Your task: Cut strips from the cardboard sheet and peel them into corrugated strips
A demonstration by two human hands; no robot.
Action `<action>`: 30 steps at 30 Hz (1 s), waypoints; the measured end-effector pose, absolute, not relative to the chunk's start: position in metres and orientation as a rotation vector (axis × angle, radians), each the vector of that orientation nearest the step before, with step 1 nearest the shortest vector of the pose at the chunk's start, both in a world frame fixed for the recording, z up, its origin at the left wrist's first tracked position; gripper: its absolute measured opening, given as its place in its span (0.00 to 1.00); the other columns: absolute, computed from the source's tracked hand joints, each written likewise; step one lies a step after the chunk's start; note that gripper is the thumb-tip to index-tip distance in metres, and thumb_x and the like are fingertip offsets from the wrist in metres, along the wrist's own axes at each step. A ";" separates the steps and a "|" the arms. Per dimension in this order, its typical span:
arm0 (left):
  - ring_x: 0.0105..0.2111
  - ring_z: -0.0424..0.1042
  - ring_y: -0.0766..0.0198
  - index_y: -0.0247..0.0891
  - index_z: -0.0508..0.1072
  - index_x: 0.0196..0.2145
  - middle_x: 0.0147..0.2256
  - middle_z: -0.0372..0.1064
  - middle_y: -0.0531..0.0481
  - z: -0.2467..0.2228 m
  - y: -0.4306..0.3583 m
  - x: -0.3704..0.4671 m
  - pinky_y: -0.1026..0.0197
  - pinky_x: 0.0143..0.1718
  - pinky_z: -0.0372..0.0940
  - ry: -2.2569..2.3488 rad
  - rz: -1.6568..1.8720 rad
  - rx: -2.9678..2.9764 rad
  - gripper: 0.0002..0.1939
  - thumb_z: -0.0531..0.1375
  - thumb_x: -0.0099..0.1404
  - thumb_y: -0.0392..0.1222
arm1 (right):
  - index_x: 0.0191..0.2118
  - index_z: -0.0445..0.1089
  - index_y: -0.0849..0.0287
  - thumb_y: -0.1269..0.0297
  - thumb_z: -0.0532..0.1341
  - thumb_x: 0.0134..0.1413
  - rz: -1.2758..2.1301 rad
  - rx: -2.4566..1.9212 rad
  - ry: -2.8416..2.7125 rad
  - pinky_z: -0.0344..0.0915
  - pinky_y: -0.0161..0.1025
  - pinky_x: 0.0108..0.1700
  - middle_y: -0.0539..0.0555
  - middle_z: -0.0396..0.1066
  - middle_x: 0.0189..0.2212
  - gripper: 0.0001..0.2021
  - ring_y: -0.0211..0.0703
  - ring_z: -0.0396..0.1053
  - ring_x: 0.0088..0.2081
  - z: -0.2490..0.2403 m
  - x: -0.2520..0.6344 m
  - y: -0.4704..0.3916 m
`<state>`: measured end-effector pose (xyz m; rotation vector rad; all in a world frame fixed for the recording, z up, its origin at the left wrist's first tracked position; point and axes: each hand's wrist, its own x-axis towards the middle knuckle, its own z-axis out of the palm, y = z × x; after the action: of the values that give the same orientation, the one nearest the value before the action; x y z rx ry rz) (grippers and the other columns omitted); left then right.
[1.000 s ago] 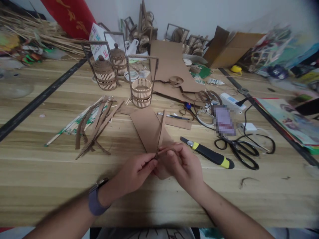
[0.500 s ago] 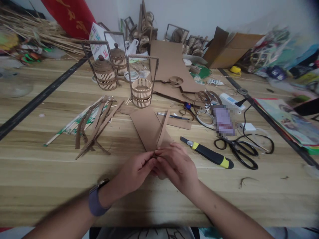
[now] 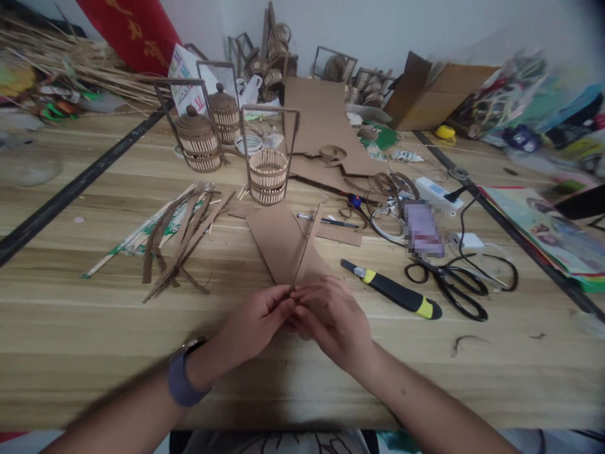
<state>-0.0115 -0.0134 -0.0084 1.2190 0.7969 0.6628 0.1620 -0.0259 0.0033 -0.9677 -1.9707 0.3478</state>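
Note:
Both my left hand (image 3: 262, 318) and my right hand (image 3: 334, 318) are closed on one narrow brown cardboard strip (image 3: 307, 244). Their fingertips meet around its near end, which they hide. From there the strip slants up and away to the right, its thin edge toward me. Beneath it lies a flat cardboard piece (image 3: 278, 236) on the wooden table. A utility knife (image 3: 392, 289) with black and yellow handle rests to the right of my right hand. Off to the left of my left hand is a pile of cut cardboard strips (image 3: 184, 246) over thin sticks in green-and-white wrappers.
A small stick bucket with a tall handle (image 3: 268, 176) stands beyond the cardboard, two lidded ones (image 3: 198, 142) behind it. Black scissors (image 3: 456, 287), a phone (image 3: 424, 228) and cables lie at right. A pen (image 3: 328, 221) crosses a cardboard scrap. An open carton (image 3: 435, 94) sits at back.
The strip in my fingers has turned, so its broad face now shows less and its thin edge more. My hands have barely shifted.

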 end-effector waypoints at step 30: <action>0.35 0.75 0.58 0.33 0.73 0.40 0.35 0.75 0.45 -0.006 -0.020 -0.012 0.58 0.37 0.70 0.785 0.610 1.218 0.19 0.55 0.69 0.54 | 0.39 0.70 0.53 0.68 0.56 0.64 0.247 -1.110 -2.029 0.65 0.45 0.51 0.50 0.79 0.35 0.06 0.43 0.76 0.38 0.005 0.168 -0.026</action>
<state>-0.0123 -0.0198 -0.0063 1.2176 0.7852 0.6098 0.1675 -0.0255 0.0052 -1.1097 -2.0293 0.2474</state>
